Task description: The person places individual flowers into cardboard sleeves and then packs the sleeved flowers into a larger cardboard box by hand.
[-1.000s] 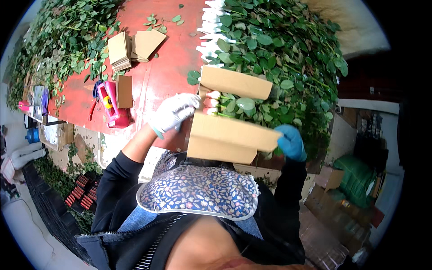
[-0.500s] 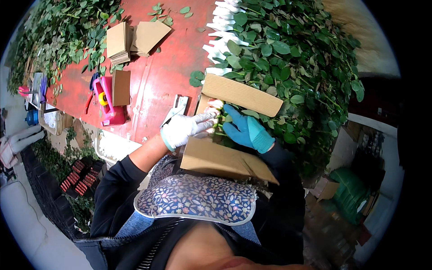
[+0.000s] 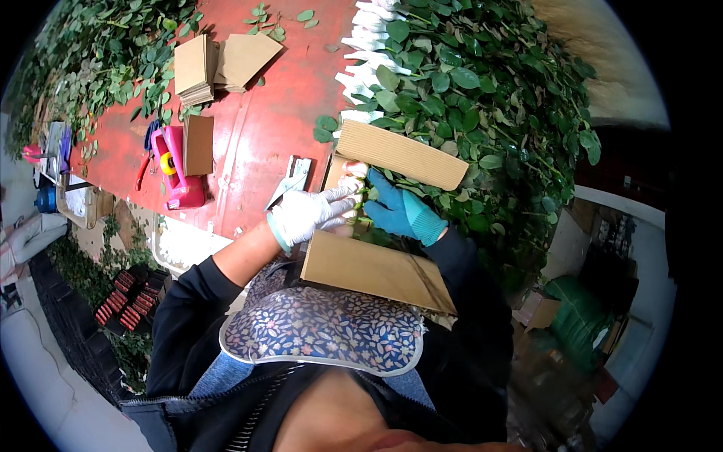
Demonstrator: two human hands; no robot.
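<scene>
A cardboard wrapper stands with its near flap [image 3: 376, 273] and corrugated far flap [image 3: 403, 154] raised. Between the flaps lie flowers with pale, pinkish heads [image 3: 355, 169] and green leafy stems, partly covered by my hands. My left hand [image 3: 307, 214], in a white glove, reaches in from the left with its fingers stretched over the flower heads. From the right comes my right hand [image 3: 399, 209] in a blue glove. Its fingers are extended and its thumb is apart, lying against the stems and leaves just below the heads. The fingertips of both hands nearly meet.
Beside the wrapper is a metal stapler-like tool [image 3: 292, 181]. A pink tape dispenser [image 3: 181, 169], a brown card piece [image 3: 199, 145] and stacked cardboard sheets [image 3: 194, 69] are on the red table [image 3: 260, 105]. Leafy stems with white-wrapped ends [image 3: 367, 47] fill the right side.
My right hand has shifted slightly left, toward the flower heads. The near flap sits a little differently, and the whole view has moved slightly. My left hand keeps its place on the flowers.
</scene>
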